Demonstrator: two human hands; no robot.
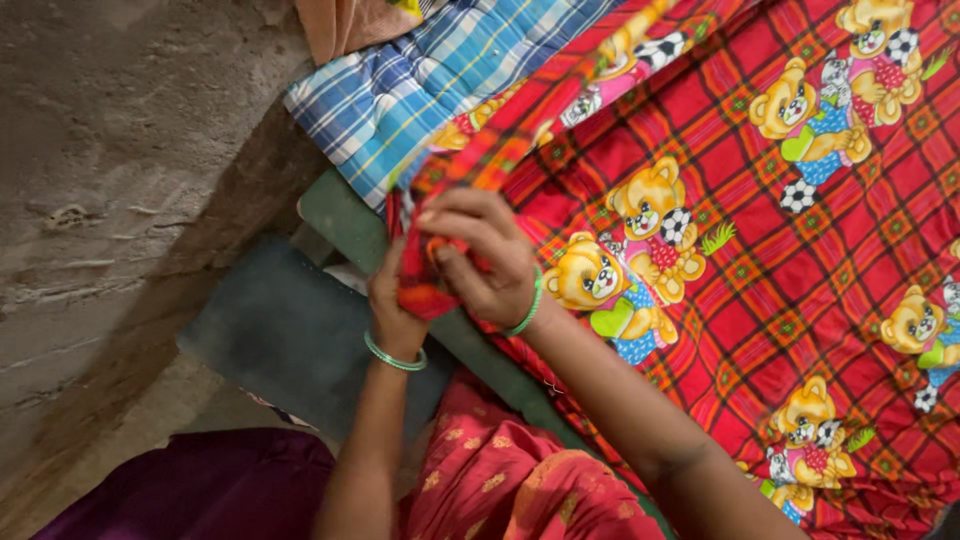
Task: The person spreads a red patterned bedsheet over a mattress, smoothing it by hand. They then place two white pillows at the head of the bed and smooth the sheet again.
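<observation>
Both hands meet at the near-left corner of the red sheet [760, 260] — a red plaid cloth printed with cartoon bears and footballs — where it comes off the edge of the bed. The gathered corner sits right between the hands, and from there a bunched fold of the same cloth runs up and to the right, away from the person, across the flat part of the sheet. That is the long axis here: a diagonal ridge from the hands toward the far side of the bed.

The right hand [480, 255] lies on top, nearer the fold, palm down and fingers curled tight over the bunched cloth. Its forearm comes in from the lower right, over the sheet. The left hand [395, 300] is under and behind it, thumb side up, closed on the same bunch from below; its fingertips are hidden by the cloth and the other hand. Each wrist wears a green bangle [395, 358].

Beyond the hands a blue checked cloth [420, 80] lies touching the red sheet's far-left edge. A dark green mattress edge [340, 215] shows just below the corner, and a bare concrete floor [110, 180] fills the left.
</observation>
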